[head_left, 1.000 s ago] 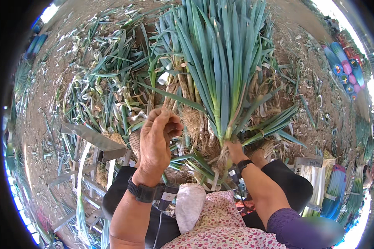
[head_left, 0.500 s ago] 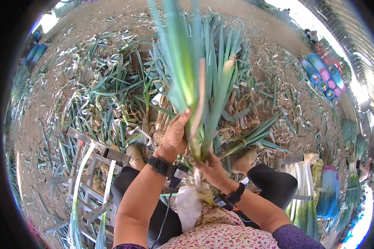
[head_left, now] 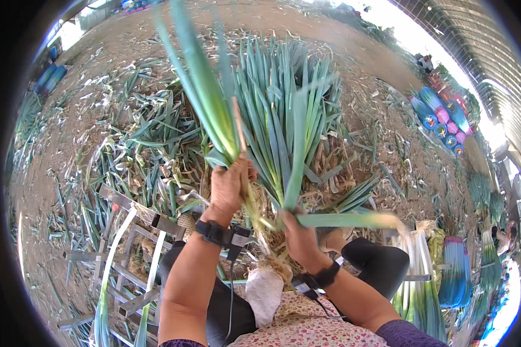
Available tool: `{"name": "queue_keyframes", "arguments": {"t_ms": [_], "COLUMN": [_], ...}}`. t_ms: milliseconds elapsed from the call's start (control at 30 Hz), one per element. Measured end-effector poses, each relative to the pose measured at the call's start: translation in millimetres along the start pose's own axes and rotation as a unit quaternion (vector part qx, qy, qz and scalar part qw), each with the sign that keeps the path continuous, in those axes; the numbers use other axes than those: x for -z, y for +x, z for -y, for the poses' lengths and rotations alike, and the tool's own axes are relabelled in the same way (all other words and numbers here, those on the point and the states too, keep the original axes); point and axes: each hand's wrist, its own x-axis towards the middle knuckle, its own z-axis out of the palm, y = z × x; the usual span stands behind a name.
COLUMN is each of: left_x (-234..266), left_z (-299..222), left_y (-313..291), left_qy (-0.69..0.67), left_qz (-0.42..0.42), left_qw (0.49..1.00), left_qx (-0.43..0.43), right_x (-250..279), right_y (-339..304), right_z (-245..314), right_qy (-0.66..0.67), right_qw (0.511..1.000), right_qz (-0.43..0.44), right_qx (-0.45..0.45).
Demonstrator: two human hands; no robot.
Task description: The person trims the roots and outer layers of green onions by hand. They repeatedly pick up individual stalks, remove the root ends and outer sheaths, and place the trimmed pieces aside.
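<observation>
My left hand (head_left: 228, 186) is closed around a leek (head_left: 217, 118) whose green leaves point up and to the far left. A thin brown dried leaf (head_left: 238, 124) stands beside those leaves. My right hand (head_left: 300, 240) is closed on an outer leek leaf (head_left: 296, 150), pulled apart from the stalk. Another leaf (head_left: 347, 220) extends sideways to the right from that hand, with a yellowed, bent end. Below, between my hands, hang the leek's pale lower part and its roots (head_left: 279, 267). Dark straps with small devices circle both wrists.
A pile of leeks (head_left: 272, 81) lies ahead, with discarded leaves (head_left: 162, 124) to its left. Two leeks lie over a metal rack (head_left: 136, 237) at left. Several white-stalked leeks (head_left: 414, 260) rest on another rack at right. Wrapped bundles (head_left: 443, 118) lie far right.
My left hand has moved left with the leek, tilting it leftward. My right hand has moved slightly right, drawing outer leaves away from the stalk; one has folded out to the right.
</observation>
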Motion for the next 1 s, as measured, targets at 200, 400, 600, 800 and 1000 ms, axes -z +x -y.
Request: {"name": "queue_keyframes", "arguments": {"t_ms": [200,400,600,800,1000], "left_x": [16.2,-5.1,-11.9,-14.4,-10.4], "left_z": [-14.1,8.6,27.0,31.3,27.3], "left_y": [6.4,3.2,-4.7,-6.0,-7.2], "left_qy": [0.013,-0.196,-0.185,-0.096,-0.068], "left_qz": [-0.009,0.043,0.108,0.115,0.097], "left_qw": [0.999,0.979,0.976,0.987,0.993], "left_qx": [-0.034,0.034,0.028,0.065,-0.019], "right_x": [115.6,53.7,-15.1,-10.7,-16.0], "right_y": [-79.2,-17.0,39.7,42.9,28.7], "right_z": [-111.7,-48.6,16.6,-7.9,13.6], "right_qy": [-0.483,-0.128,-0.140,0.129,0.336], "right_qw": [0.801,0.989,0.989,0.990,0.938], "right_qz": [0.249,0.050,0.012,-0.043,-0.071], "right_qx": [-0.252,-0.052,0.044,0.028,-0.050]}}
